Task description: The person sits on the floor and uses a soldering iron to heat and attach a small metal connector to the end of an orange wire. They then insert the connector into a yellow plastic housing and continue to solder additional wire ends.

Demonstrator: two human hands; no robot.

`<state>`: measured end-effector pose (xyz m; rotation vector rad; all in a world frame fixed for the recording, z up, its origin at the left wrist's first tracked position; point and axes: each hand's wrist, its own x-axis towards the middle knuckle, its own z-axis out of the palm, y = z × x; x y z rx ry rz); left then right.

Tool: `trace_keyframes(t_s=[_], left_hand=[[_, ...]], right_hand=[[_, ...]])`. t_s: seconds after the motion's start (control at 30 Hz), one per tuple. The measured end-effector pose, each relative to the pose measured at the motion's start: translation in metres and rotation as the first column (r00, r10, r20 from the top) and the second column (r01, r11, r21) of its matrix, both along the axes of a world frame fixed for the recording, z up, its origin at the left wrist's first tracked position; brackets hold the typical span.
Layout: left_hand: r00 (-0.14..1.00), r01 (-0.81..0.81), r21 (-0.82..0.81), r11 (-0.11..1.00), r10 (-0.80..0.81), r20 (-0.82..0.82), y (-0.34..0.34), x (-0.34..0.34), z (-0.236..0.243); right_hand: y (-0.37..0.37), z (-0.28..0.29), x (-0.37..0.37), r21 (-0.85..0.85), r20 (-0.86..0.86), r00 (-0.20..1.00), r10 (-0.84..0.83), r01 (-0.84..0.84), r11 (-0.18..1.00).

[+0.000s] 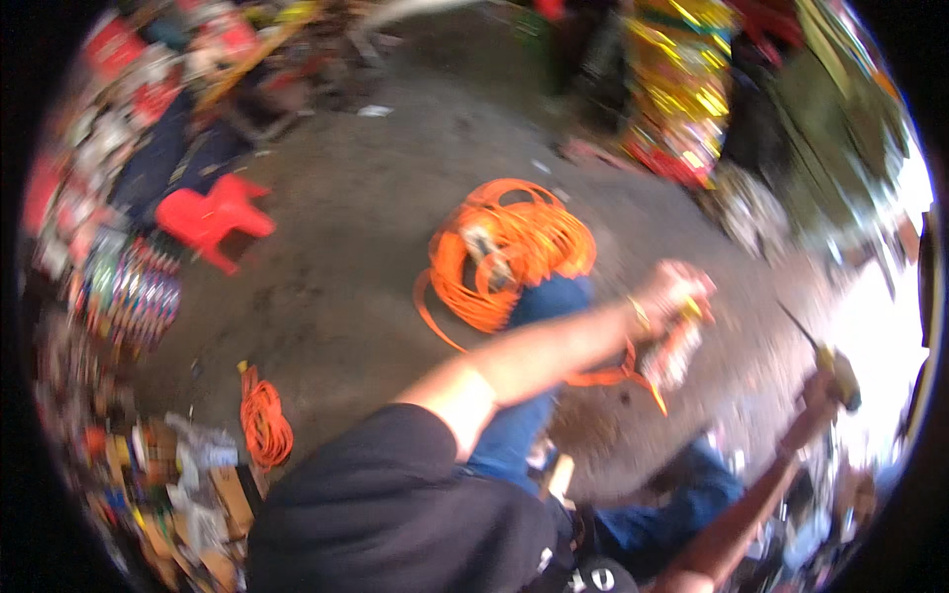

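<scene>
My left hand (668, 289) reaches out to the right, blurred, closed on the yellow end of an orange cord (623, 374), with a pale, blurred bundle (674, 354) just below it. My right hand (817, 399) is at the right, gripping a tool (837, 377) with a yellow-and-dark handle and a long thin dark shaft pointing up-left. A big loose coil of orange cord (534, 232) lies on the floor beyond my knees, partly hidden by my leg. A smaller orange coil (263, 423) lies at the lower left.
A red plastic stool (203, 217) stands at the left on the dark floor (415, 128). Piled clutter (129, 109) lines the left edge, with cardboard (227, 494) lower down. A tall yellow wrapped stack (672, 79) and dark green material (830, 138) are at the upper right.
</scene>
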<state>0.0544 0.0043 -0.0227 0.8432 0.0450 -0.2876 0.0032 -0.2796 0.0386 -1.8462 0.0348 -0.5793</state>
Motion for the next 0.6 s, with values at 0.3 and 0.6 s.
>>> trace_keyframes(t_s=[0.3, 0.6], left_hand=[[0.918, 0.363, 0.076, 0.929, -0.342, -0.2, 0.004, 0.006, 0.012], [0.899, 0.403, 0.091, 0.911, -0.375, -0.227, 0.0, 0.005, 0.015]], right_hand=[[-0.001, 0.01, -0.049, 0.036, 0.095, 0.99, -0.103, 0.1, 0.994], [0.005, 0.019, -0.054, 0.356, 0.123, 0.992, 0.033, -0.075, 0.931]])
